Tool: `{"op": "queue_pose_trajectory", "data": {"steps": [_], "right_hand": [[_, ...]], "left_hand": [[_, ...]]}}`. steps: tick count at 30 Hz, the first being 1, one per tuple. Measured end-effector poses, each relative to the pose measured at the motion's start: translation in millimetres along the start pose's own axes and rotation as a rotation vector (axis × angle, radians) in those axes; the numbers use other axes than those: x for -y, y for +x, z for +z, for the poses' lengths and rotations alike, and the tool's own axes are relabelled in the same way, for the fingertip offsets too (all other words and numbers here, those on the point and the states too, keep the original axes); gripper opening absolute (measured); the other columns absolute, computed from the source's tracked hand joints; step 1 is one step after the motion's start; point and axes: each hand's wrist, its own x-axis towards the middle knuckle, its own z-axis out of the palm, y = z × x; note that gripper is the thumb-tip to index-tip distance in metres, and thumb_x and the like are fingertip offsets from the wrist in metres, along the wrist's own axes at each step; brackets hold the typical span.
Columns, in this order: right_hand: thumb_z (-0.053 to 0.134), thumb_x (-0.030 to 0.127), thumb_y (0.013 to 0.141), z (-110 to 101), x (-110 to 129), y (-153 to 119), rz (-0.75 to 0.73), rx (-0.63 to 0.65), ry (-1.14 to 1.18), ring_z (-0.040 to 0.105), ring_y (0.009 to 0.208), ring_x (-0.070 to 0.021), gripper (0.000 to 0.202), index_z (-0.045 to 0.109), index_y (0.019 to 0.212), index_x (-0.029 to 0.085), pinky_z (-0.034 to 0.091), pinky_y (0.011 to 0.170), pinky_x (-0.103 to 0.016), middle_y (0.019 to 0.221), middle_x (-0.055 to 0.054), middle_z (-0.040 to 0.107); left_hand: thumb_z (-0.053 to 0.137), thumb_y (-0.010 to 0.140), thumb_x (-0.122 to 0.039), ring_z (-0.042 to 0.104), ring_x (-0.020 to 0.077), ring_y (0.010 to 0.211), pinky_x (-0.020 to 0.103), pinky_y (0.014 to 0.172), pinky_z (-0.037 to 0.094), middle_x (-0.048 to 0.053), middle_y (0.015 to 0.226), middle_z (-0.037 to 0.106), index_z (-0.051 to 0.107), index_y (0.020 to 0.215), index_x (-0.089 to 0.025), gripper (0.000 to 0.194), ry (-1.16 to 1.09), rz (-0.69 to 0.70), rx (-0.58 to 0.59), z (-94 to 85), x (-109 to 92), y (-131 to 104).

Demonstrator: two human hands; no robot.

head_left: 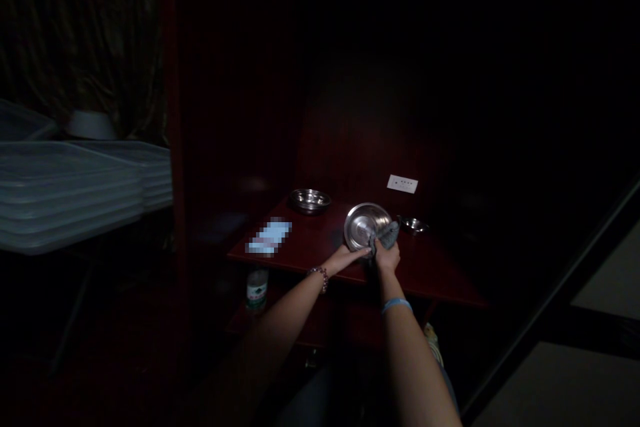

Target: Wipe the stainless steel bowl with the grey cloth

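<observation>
A shiny metal bowl (361,221) is held tilted above the front of a dark red desk (320,240), its inside facing me. My left hand (349,257) grips its lower rim, thumb along the near edge. In my right hand (387,255) is a bunched grey cloth (388,235), which lies against the lower right of the bowl. Behind to the left, another metal bowl (311,201) rests on the desk. A smaller metal dish (415,225) sits to the right, partly hidden by the cloth.
A blurred-out pale rectangle (270,237) lies on the desk's left side. A labelled bottle (257,290) stands on a lower shelf. The back wall carries a white socket plate (403,183). Stacked clear plastic containers (70,193) are at far left, beyond a dark panel (183,147).
</observation>
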Motion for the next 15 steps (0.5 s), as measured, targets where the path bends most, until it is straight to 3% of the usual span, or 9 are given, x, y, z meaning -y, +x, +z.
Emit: {"op": "queue_pose_trajectory", "data": {"steps": [2,6,15], "right_hand": [[0.054,0.041,0.089,-1,-1,-1,-0.032,-0.011,-0.02,0.064,0.117,-0.0295,0.052,0.055,0.134,0.014,0.051,0.096,-0.034,0.124,-0.016,0.068],[0.054,0.045,0.09,-6,-3,-2,-0.097,-0.022,-0.126,0.066,0.113,-0.0317,0.053,0.052,0.134,0.015,0.051,0.094,-0.038,0.12,-0.018,0.069],[0.048,0.055,0.095,-14,1,-3,-0.076,0.029,-0.476,0.067,0.11,-0.031,0.058,0.045,0.134,0.013,0.05,0.089,-0.038,0.116,-0.02,0.069]], "left_hand": [[0.081,0.068,-0.024,0.061,0.0302,0.124,0.045,0.118,0.033,0.011,0.123,0.071,0.074,0.109,-0.02,0.042,0.066,0.02,0.045,-0.1,5,1],[0.08,0.066,-0.024,0.063,0.0278,0.121,0.043,0.116,0.036,0.006,0.116,0.074,0.076,0.101,-0.025,0.035,0.152,0.048,-0.076,-5.0,15,5],[0.067,0.073,-0.015,0.063,0.0243,0.12,0.038,0.113,0.04,0.008,0.121,0.073,0.072,0.11,-0.014,0.037,0.225,-0.06,-0.101,-13.7,20,14]]}}
